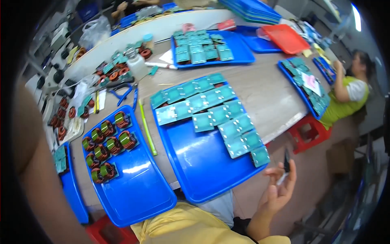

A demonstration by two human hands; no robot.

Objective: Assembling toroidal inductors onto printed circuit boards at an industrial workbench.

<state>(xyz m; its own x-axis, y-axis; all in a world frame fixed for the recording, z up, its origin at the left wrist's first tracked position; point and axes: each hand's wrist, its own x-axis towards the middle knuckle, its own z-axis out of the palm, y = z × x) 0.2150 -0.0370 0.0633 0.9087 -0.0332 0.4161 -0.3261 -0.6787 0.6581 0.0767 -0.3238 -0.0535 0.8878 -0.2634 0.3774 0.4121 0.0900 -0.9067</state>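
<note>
My right hand (274, 197) is raised beyond the near right corner of the middle blue tray (199, 179). Its fingers close around a small, slim dark tool with a pointed tip (287, 160); the exact kind is blurred. Flat green circuit boards (221, 116) fill the far and right parts of that tray. Left of it, another blue tray (140, 199) carries several copper-wound coils (114, 144) mounted on green boards. A large, blurred left arm (44, 183) rises close along the left edge, with its hand out of the picture.
A yellow-green strip (147, 128) lies between both trays, near blue-handled pliers (122, 94). A board-filled tray (203, 57) and a red tray (285, 38) sit farther back. Loose coils (118, 73) crowd the left. A co-worker in a yellow-green vest (343, 101) sits at right.
</note>
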